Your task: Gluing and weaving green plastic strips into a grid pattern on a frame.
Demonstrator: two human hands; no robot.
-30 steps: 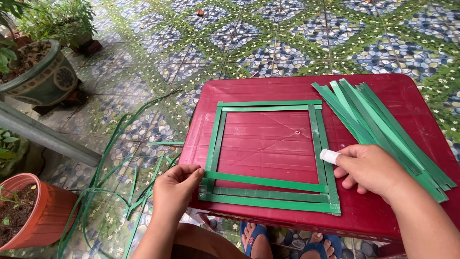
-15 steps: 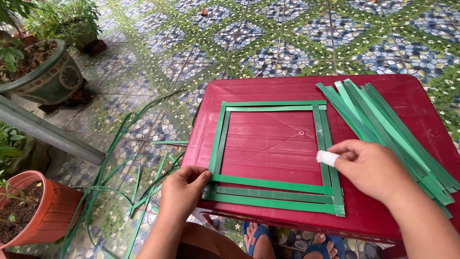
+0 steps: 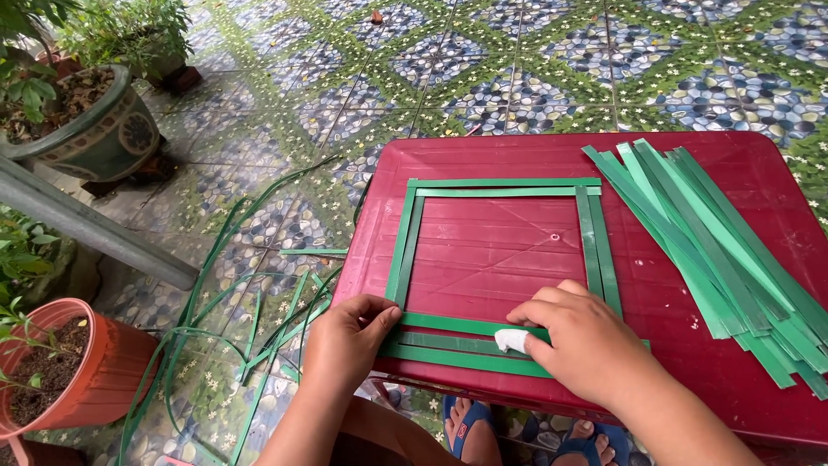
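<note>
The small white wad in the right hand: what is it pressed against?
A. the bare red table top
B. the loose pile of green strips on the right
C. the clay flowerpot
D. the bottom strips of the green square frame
D: the right hand presses the white wad onto the bottom strips of the green frame.

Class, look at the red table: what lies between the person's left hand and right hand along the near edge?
In the head view, flat green strips forming the near side of the square frame run between the left hand and right hand, which presses a small white wad onto them.
</note>
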